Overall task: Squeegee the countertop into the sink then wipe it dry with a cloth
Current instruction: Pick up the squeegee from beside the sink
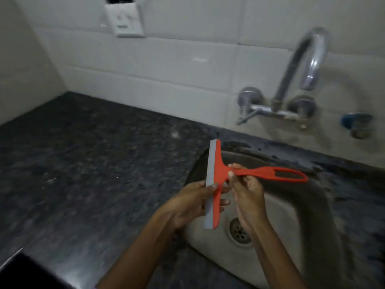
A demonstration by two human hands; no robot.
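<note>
Both hands held the red squeegee (216, 180) above the sink (287, 215): left hand (191, 203) pinching the blade end, right hand (245, 190) gripping the handle. Bench (93, 163) apparently unwiped; drying outstanding, no cloth visible.

The scene is dim, with a flat, greyish cast. The white wall tiles (166, 65) are the brightest area; the dark countertop (83, 163) swallows detail. The tap (300, 67) is smeared by motion blur, carries pale glare streaks along its curve and throws a soft shadow on the wall to its right. The far right edge is blurred worst. Tile lines bow from wide-angle distortion. The orange squeegee (218, 176) is comparatively sharp.
</note>
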